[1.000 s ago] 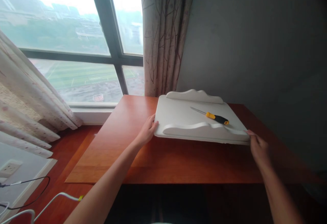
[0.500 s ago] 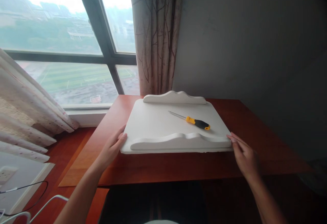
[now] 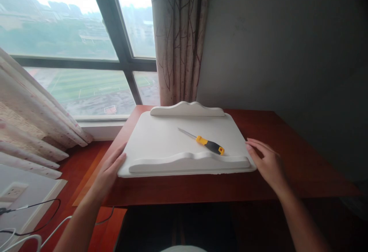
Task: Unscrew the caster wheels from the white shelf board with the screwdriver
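A white board (image 3: 155, 141) with rounded corners lies on the reddish-brown desk. Two wavy-topped white rails stand on it, a far rail (image 3: 186, 109) and a near rail (image 3: 189, 162). Between them rests a screwdriver (image 3: 211, 145) with a yellow and black handle, its shaft pointing to the far left. My left hand (image 3: 110, 166) holds the board's left edge near the front corner, thumb along the top and the other fingers partly hidden. At the right edge, my right hand (image 3: 266, 164) grips with thumb and fingertips; the undersides of its fingers are hidden.
The desk (image 3: 287, 152) extends right toward a grey wall. Behind its far left side hangs a curtain (image 3: 181, 45) beside a large window (image 3: 86, 87). A wall socket (image 3: 13, 192) and cables (image 3: 56, 231) are at lower left. A dark shape fills the space below the desk's front.
The board has slid left and slightly toward me, turning a little, with the screwdriver still on it. Both hands moved left with it, and the right fingers sit farther up its side edge.
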